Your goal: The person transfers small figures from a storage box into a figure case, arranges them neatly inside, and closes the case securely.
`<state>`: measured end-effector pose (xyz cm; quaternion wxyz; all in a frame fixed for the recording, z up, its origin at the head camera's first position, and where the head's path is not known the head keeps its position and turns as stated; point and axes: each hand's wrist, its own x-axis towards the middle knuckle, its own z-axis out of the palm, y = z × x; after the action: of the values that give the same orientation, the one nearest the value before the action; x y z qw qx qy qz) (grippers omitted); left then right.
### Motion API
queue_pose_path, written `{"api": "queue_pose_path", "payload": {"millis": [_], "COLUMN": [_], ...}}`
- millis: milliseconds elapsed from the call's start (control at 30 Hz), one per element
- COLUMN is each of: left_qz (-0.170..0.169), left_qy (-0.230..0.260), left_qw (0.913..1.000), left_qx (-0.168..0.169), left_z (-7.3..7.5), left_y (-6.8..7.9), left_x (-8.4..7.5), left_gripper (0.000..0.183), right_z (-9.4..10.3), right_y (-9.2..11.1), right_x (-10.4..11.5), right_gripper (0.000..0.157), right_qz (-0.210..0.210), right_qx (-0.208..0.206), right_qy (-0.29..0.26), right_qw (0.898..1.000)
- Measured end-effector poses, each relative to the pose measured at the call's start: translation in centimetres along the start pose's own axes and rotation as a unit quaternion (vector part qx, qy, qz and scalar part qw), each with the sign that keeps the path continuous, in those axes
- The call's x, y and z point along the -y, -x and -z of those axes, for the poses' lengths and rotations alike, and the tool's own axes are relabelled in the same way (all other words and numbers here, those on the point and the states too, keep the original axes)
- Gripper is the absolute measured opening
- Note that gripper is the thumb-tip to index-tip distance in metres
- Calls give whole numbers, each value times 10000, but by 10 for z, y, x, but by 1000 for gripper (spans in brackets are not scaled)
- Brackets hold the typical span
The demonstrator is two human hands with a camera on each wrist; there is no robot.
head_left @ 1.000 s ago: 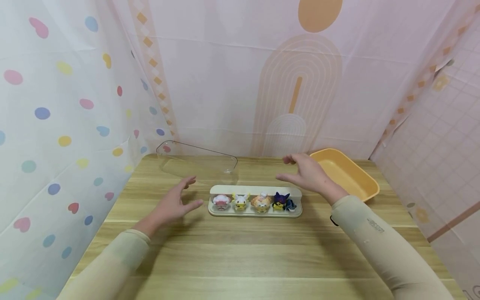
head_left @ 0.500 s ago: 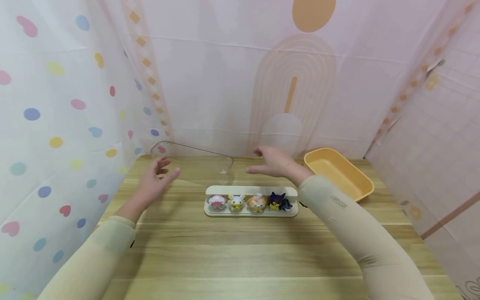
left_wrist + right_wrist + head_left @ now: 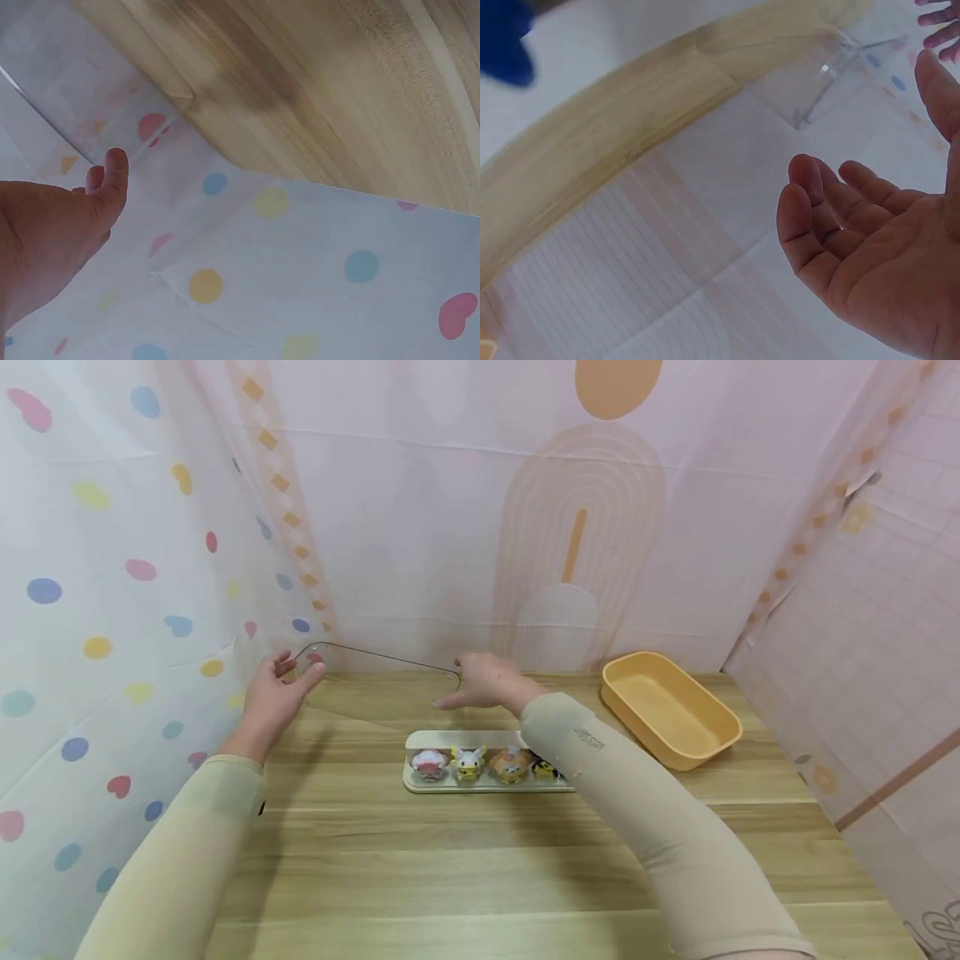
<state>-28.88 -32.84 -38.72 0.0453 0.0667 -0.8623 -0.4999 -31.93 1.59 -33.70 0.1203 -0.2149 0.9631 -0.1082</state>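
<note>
A clear plastic cover (image 3: 375, 653) with a thin dark rim stands at the back left of the table. My left hand (image 3: 272, 700) is at its left end, fingertips right by the rim and thumb apart from the fingers. At the opposite end, my right hand (image 3: 486, 682) reaches in with thumb and fingers spread; in the right wrist view its slightly bent fingers (image 3: 795, 217) have nothing between them. In front lies a cream display base (image 3: 487, 788) bearing a row of small figures, among them a white-and-yellow one (image 3: 468, 763). My right sleeve hides the base's right end.
An orange-yellow plastic bin (image 3: 667, 710) stands at the back right of the wooden table (image 3: 420, 868). Patterned cloth hangs close behind the table and along both sides. A blurred dark blue shape (image 3: 502, 45) fills a corner of the right wrist view.
Both hands have moved left and toward the back, from either side of the display base to the two ends of the clear cover. The figures stay on their base.
</note>
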Motion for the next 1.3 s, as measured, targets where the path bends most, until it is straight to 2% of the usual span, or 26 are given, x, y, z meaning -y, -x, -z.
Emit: {"api": "queue_pose_path", "payload": {"millis": [133,333,433,600,800,900,1000,1100,1233,1300], "left_qz": [119,320,413,459,427,488,634,768,1155,1393], "left_qy": [5,-61,-116,-215,-185,-57,286,811,1742,2134], "left_qw": [9999,9995,9990,9987,9989,9988,9975,9936,9775,9664], "left_qx": [-81,37,109,26,31,54,126,189,287,337], "left_z": [1,-3,-6,-9,-13,-15,-14,-12,-8,-6], "left_y": [-4,-7,-6,-3,-1,-1,-1,-1,2,4], "left_x": [5,15,19,20,22,26,29,28,21,16], "left_gripper": [102,106,109,107,109,108,109,107,106,106], "right_z": [-8,-19,-26,-35,-35,-36,-37,-34,-28,-24], "right_y": [-11,-19,-22,-25,-24,-24,-25,-26,-28,-28], "right_x": [8,15,17,21,24,25,27,30,36,38], "right_gripper": [94,61,57,62,39,35,39,57,86,94], "right_qz": [-107,-256,-298,-346,-323,-264,-160,0,240,321], "right_qx": [4,200,160,49,-41,-24,-80,-257,-449,-474], "right_qy": [48,7,58,37,-370,-402,-397,-465,-525,-450], "right_qw": [9999,9995,9994,9994,9988,9988,9991,9986,9973,9973]}}
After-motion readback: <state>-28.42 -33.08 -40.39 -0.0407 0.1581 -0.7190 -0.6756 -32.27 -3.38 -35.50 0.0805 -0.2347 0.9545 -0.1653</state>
